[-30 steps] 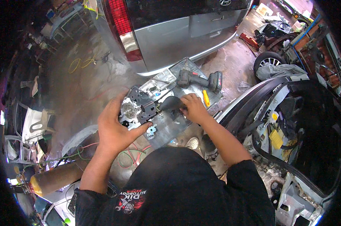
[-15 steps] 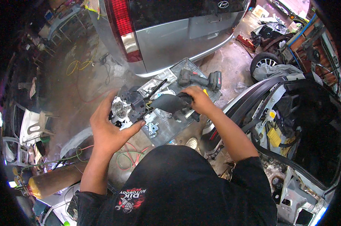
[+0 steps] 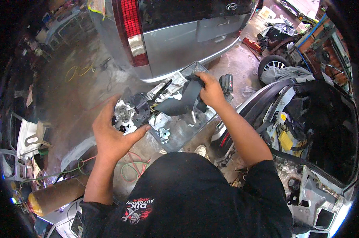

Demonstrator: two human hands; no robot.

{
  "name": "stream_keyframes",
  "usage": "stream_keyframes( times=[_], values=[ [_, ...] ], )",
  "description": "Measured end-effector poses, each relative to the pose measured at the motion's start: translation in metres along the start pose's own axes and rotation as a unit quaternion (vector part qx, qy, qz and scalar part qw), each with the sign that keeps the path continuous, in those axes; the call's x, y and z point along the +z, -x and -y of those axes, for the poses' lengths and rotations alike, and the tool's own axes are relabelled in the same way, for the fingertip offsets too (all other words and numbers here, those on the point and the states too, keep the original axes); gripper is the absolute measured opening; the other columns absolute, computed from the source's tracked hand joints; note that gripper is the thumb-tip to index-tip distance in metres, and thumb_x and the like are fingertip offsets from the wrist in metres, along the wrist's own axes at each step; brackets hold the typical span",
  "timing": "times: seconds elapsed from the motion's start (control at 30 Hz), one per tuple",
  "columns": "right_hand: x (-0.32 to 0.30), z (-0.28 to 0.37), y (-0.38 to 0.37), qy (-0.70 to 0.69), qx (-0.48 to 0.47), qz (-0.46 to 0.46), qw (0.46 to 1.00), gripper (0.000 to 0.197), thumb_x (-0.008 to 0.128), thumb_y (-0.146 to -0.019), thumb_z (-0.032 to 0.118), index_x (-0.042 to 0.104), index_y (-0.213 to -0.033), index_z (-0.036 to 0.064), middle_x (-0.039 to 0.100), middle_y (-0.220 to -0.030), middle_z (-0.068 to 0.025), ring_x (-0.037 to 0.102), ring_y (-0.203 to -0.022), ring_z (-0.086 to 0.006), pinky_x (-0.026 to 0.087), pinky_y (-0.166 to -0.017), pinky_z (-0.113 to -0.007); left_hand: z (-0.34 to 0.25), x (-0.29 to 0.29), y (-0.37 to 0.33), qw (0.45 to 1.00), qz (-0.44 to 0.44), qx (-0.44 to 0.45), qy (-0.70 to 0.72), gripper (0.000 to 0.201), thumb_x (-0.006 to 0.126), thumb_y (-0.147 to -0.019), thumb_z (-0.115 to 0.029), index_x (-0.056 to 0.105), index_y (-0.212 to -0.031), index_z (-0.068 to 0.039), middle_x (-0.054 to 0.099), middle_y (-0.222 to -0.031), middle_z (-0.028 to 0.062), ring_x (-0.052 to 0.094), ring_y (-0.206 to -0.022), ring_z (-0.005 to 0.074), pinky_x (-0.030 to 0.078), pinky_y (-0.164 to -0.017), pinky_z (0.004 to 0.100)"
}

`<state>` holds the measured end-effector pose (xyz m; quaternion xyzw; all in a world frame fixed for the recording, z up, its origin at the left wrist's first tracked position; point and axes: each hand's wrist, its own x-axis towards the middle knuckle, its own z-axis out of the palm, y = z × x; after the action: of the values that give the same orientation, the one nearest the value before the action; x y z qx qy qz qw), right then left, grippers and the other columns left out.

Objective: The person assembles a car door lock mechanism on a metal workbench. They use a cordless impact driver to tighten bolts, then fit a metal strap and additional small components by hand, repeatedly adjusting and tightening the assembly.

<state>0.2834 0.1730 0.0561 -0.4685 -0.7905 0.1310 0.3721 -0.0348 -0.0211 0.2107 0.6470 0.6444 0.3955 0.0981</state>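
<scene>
- A dark grey, scuffed board [image 3: 179, 137] lies below the hands as a work surface, strewn with metal parts, above a dull, stained floor [image 3: 88, 79].
- Beyond it stands the rear of a silver van [image 3: 171, 49], its smooth panel beside a tall red-and-clear tail lamp [image 3: 132, 33].
- To the right are a spoked wheel [image 3: 273, 63] and an opened car body [image 3: 320, 119]; to the lower left, a tan gas cylinder [image 3: 60, 194] with a yellow end, near looped red and green hoses [image 3: 135, 168].
- The left hand [image 3: 110, 137] is clamped around a lumpy mechanical assembly [image 3: 126, 113] of bright silver metal and black parts, raised over the board's left edge.
- The right hand [image 3: 212, 93], well apart from the left, grips the upper end of a smooth, matte black strip [image 3: 172, 107], broad and bent. The strip reaches toward the assembly; whether they are joined cannot be told.
- On the board, a ribbed silver casting [image 3: 166, 88] lies beyond the strip, and a flat, pierced metal bracket [image 3: 164, 135] nearer the body.
- A blocky dark battery pack [image 3: 226, 84] shows just beside the right hand.
</scene>
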Motion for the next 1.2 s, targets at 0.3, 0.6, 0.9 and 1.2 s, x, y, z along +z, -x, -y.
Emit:
stream_keyframes(
  times=[0.3, 0.6, 0.9, 1.2],
  values=[
    [-0.077, 0.043, -0.037, -0.087, 0.059, 0.038, 0.994, 0.062, 0.06, -0.084, -0.009, 0.066, -0.143, 0.009, 0.071, -0.138, -0.0184, 0.066, -0.133, -0.0338, 0.049, -0.115, -0.042, 0.013, -0.031, -0.019, 0.998, 0.013, 0.034, 0.043, 0.096, 0.103, -0.06, -0.03, 0.065, -0.142, 0.003, 0.076, -0.127, 0.0222, 0.075, -0.118, 0.03, 0.057, -0.104, 0.0411],
    [-0.229, 0.145, 0.088, -0.152, 0.165, 0.374, 0.9, 0.057, 0.07, -0.076, 0.007, 0.072, -0.134, 0.0026, 0.074, -0.132, -0.0134, 0.068, -0.124, -0.0261, 0.051, -0.111, -0.041, 0.016, -0.094, -0.071, 0.983, 0.103, 0.113, 0.106, 0.1, 0.102, -0.057, -0.027, 0.064, -0.144, 0.003, 0.075, -0.13, 0.0193, 0.072, -0.122, 0.0275, 0.053, -0.109, 0.0406],
    [-0.112, 0.237, 0.343, -0.426, 0.444, 0.204, 0.762, 0.063, 0.085, -0.09, 0.049, 0.07, -0.126, -0.0006, 0.071, -0.12, -0.0097, 0.064, -0.117, -0.0234, 0.048, -0.107, -0.04, 0.009, -0.031, -0.033, 0.9, 0.356, 0.247, 0.046, 0.094, 0.102, -0.061, -0.037, 0.065, -0.14, -0.001, 0.074, -0.126, 0.024, 0.073, -0.117, 0.0416, 0.057, -0.103, 0.0485],
    [-0.064, 0.36, 0.428, -0.259, 0.446, -0.264, 0.815, 0.047, 0.084, -0.094, 0.017, 0.065, -0.134, 0.002, 0.069, -0.113, -0.0079, 0.065, -0.106, -0.0177, 0.052, -0.095, -0.035, -0.045, -0.023, 0.063, 0.794, 0.484, 0.363, 0.052, 0.095, 0.101, -0.062, -0.042, 0.065, -0.14, -0.001, 0.075, -0.122, 0.0261, 0.073, -0.116, 0.0436, 0.056, -0.103, 0.0486]
  ],
)
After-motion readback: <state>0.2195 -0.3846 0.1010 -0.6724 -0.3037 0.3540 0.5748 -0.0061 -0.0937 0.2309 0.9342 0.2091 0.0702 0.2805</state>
